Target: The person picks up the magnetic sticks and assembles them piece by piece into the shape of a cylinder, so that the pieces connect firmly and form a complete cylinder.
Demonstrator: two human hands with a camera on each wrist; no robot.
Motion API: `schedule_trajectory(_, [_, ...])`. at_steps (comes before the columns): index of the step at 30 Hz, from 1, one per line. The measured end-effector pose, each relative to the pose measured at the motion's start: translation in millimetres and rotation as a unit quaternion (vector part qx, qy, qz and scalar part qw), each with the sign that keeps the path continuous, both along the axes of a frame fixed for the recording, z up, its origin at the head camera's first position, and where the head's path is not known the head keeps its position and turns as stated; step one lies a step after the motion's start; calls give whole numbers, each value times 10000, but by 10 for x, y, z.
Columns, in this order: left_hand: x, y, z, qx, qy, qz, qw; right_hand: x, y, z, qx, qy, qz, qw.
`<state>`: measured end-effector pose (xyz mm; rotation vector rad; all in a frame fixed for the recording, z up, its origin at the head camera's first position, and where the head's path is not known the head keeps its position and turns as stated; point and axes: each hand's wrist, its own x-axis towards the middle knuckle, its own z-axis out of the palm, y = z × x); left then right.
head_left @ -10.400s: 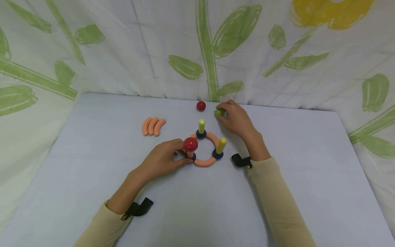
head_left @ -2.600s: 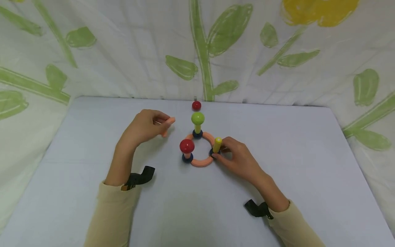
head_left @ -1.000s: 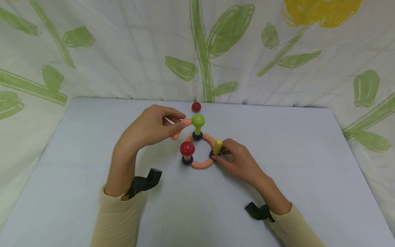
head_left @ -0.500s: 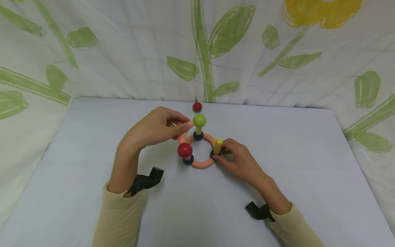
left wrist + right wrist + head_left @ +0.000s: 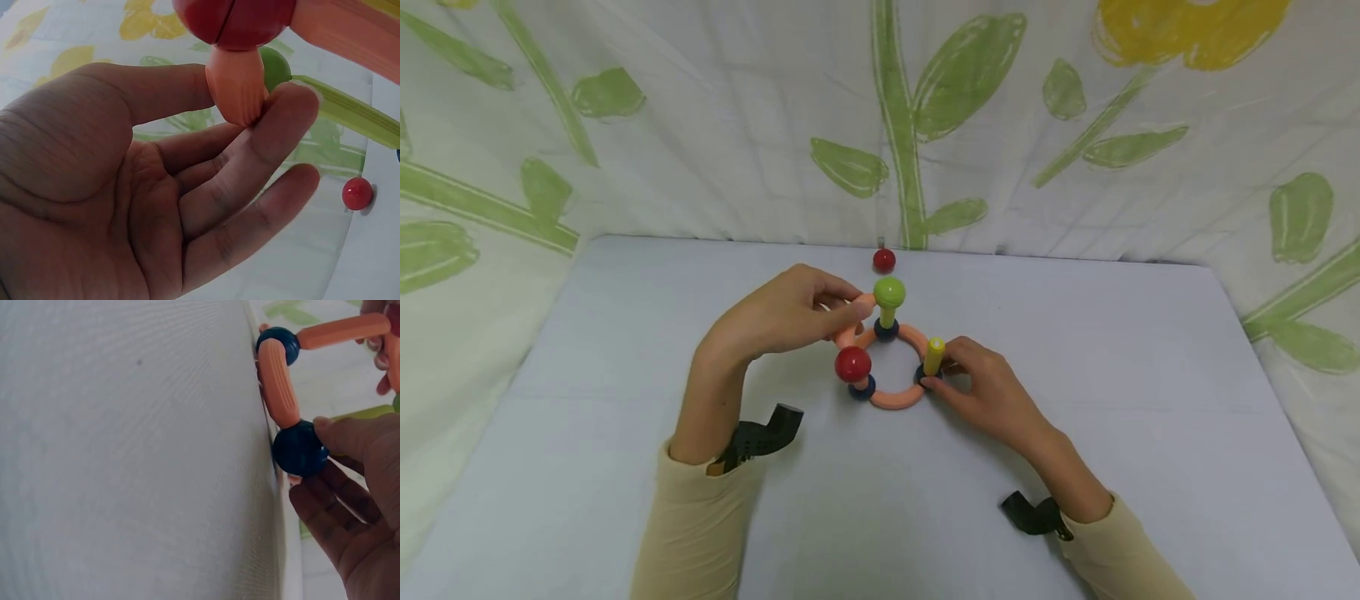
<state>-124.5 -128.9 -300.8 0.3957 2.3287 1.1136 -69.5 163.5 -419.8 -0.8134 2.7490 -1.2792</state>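
Note:
A ring of curved orange rods [image 5: 895, 400] joined by dark blue balls [image 5: 862, 388] lies on the table. From it rise an orange rod topped by a red ball [image 5: 853, 364], a green rod under a green ball [image 5: 890, 292], and a yellow rod [image 5: 934, 356] with a bare top. My left hand [image 5: 782, 312] pinches a curved orange rod [image 5: 236, 84] between thumb and finger; its end meets the red ball, while the other end is close to the green ball. My right hand [image 5: 992, 387] pinches the dark blue ball [image 5: 300, 450] under the yellow rod.
A loose red ball [image 5: 884, 261] lies near the table's back edge, behind the green ball. Black wrist cameras [image 5: 767, 432] stick out from both wrists. A white cloth with painted leaves [image 5: 970, 79] hangs behind the table [image 5: 1112, 350].
The green ball went from my right hand onto the green rod, and that hand moved to the right base ball. My left hand left the red-ball post and brought a curved rod to it.

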Motion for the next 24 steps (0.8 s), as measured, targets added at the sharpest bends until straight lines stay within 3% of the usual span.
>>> schedule_trajectory(7, [-25, 26, -40, 478, -86, 18, 9988, -10, 3, -7, -140, -22, -15, 9999])
schedule_trajectory(12, [-38, 32, -42, 511, -97, 39, 9986, -18, 6, -5, -185, -73, -31, 9998])
schedule_trajectory(20, [-98, -10, -93, 254, -90, 241, 9993, -16, 20, -31, -198, -142, -32, 9997])
schedule_trajectory(24, [-158, -39, -250, -408, 190, -84, 9990, -16, 25, -38, -179, -139, -41, 9997])
